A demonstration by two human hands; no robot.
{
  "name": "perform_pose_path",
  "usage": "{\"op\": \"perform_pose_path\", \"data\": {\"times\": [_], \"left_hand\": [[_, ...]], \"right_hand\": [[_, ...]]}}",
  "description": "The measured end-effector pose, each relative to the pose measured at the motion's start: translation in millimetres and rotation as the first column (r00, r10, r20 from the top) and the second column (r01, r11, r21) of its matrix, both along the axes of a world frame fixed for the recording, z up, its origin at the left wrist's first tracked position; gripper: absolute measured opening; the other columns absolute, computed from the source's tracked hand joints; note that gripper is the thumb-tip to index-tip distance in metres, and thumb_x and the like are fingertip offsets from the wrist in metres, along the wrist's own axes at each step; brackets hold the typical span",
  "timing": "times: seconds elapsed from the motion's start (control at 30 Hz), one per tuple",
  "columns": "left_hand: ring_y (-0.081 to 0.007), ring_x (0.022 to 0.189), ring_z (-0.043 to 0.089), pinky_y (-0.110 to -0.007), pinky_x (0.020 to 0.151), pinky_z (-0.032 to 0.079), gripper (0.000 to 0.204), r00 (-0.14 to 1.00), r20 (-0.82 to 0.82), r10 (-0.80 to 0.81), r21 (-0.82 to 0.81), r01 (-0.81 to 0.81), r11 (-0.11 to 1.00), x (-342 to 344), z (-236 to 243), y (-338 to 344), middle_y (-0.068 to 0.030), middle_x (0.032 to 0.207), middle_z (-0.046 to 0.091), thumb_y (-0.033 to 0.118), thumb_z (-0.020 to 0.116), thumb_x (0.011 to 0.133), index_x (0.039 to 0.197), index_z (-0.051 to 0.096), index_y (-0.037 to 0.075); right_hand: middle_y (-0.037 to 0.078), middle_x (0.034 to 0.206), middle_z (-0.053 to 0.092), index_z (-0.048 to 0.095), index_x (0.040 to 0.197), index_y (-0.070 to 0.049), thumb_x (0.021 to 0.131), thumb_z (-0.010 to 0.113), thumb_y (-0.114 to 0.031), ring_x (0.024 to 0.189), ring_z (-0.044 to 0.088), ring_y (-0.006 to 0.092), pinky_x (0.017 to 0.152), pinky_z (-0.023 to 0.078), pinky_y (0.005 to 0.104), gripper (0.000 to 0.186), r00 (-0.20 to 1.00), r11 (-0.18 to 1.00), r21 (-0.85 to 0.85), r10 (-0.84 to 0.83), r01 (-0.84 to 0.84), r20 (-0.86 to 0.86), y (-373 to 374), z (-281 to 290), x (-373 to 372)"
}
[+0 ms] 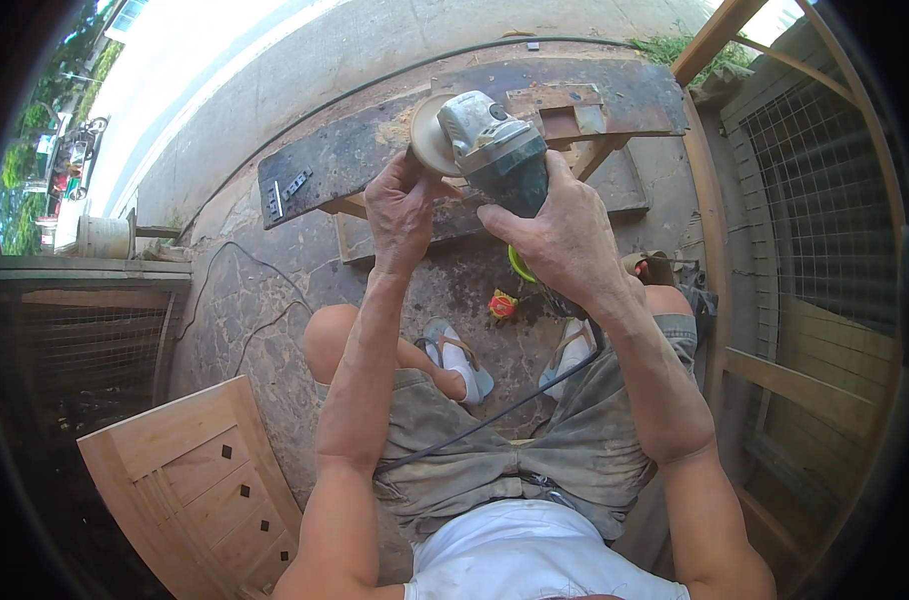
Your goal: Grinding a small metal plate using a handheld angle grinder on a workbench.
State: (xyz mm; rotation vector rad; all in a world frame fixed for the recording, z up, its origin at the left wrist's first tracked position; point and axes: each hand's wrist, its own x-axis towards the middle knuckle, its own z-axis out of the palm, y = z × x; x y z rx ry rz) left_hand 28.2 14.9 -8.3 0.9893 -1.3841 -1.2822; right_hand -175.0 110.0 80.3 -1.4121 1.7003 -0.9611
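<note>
Below the angle grinder (505, 160), a dark cord (495, 417) crosses the shorts (585, 465).

Right hand (567, 240) wrapped round grey-and-green angle grinder (500, 150), held up before dark, stained tabletop (350, 160). Left hand (400, 215) at lower rim of pale round disc (432, 140); whether fingers (411, 178) touch it, unclear. Dark cord (475, 427) across lap. Small metal pieces (297, 184) on tabletop's left end. Light wooden panel (190, 480) with dark diamond insets, lower left. Red-and-yellow object (502, 304) on ground near sandalled feet (453, 357).
</note>
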Motion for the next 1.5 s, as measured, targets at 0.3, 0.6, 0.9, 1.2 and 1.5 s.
{"op": "perform_pose_path", "data": {"times": [0.3,0.6,0.9,1.2,1.5], "left_hand": [[-0.0157,0.086,0.080,-0.030,0.074,0.066,0.025,0.999,-0.004,0.048,-0.001,-0.048,0.999,1.0,7.3,-3.0,-0.0079,0.107,0.083,0.016,0.076,0.110,0.128,0.077,-0.001],[-0.0195,0.082,0.082,-0.036,0.076,0.071,0.035,0.968,-0.213,0.134,0.063,-0.124,0.990,28.7,5.3,-15.9,-0.0134,0.111,0.083,0.014,0.072,0.110,0.143,0.069,0.004],[-0.0200,0.106,0.077,-0.048,0.090,0.073,0.046,0.715,-0.699,-0.010,0.319,0.324,0.891,49.8,-0.8,-27.0,-0.0094,0.121,0.079,0.018,0.064,0.115,0.159,0.053,0.013],[-0.0196,0.102,0.076,-0.048,0.089,0.073,0.041,0.724,-0.690,0.000,0.329,0.314,0.891,49.6,0.5,-27.8,-0.0083,0.122,0.077,0.016,0.067,0.114,0.154,0.058,0.013],[-0.0216,0.103,0.073,-0.047,0.093,0.070,0.039,0.736,-0.676,-0.035,0.315,0.331,0.890,55.2,-6.9,-32.5,-0.0088,0.130,0.075,0.019,0.061,0.117,0.155,0.058,0.013]], "right_hand": [[0.029,0.102,0.080,0.061,0.127,0.012,0.089,0.083,-0.032,0.097,0.082,0.0410,0.091,0.063,0.0486,0.062,0.998,0.997,0.063,-0.037,0.041,-0.060,-1.0,-2.3,-11.1],[0.031,0.104,0.080,0.065,0.124,0.013,0.088,0.083,-0.037,0.102,0.080,0.0455,0.097,0.061,0.0510,0.063,0.977,0.987,0.081,-0.125,0.140,-0.172,-7.8,-18.0,-32.2],[0.020,0.114,0.082,0.070,0.129,0.003,0.090,0.088,-0.038,0.107,0.079,0.0302,0.099,0.059,0.0443,0.060,0.970,0.973,0.067,-0.214,0.222,-0.112,-8.5,-13.9,-41.8],[0.019,0.115,0.082,0.070,0.130,0.003,0.090,0.088,-0.038,0.106,0.079,0.0301,0.099,0.059,0.0440,0.060,0.973,0.974,0.081,-0.203,0.212,-0.110,-8.7,-14.3,-42.6],[0.020,0.117,0.081,0.070,0.131,0.003,0.090,0.088,-0.039,0.109,0.078,0.0309,0.101,0.059,0.0446,0.061,0.974,0.974,0.076,-0.205,0.213,-0.097,-7.6,-10.3,-44.8]]}}
